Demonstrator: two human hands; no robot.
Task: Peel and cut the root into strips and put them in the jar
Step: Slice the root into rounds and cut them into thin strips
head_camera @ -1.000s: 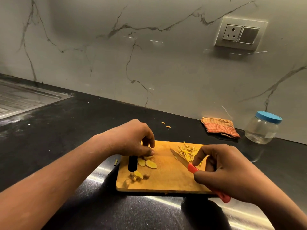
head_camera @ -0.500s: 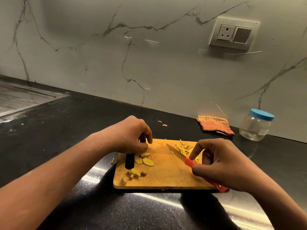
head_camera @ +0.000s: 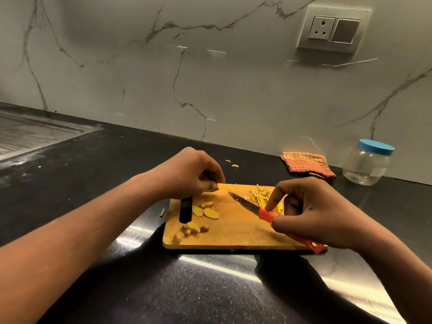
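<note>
A wooden cutting board (head_camera: 236,232) lies on the black counter. My right hand (head_camera: 311,211) grips a red-handled knife (head_camera: 266,214), its blade pointing left over the board. My left hand (head_camera: 191,176) hovers at the board's far left corner, fingertips pinched on a small root slice (head_camera: 213,188). Yellow root slices (head_camera: 205,210) lie near the board's handle slot, with peel scraps (head_camera: 190,230) in front of them. A heap of cut strips (head_camera: 260,195) sits at the board's far right, partly behind my right fingers. The clear jar (head_camera: 367,163) with a blue lid stands at the right, lid on.
A folded orange striped cloth (head_camera: 307,165) lies by the wall left of the jar. A steel sink drainboard (head_camera: 30,134) is at the far left. Small root bits (head_camera: 233,164) lie on the counter behind the board, and one strip (head_camera: 162,212) left of it.
My left hand has lifted a slice from the pile and drawn it up toward the board's far edge. The knife hand stays roughly in place; the camera has shifted slightly.
</note>
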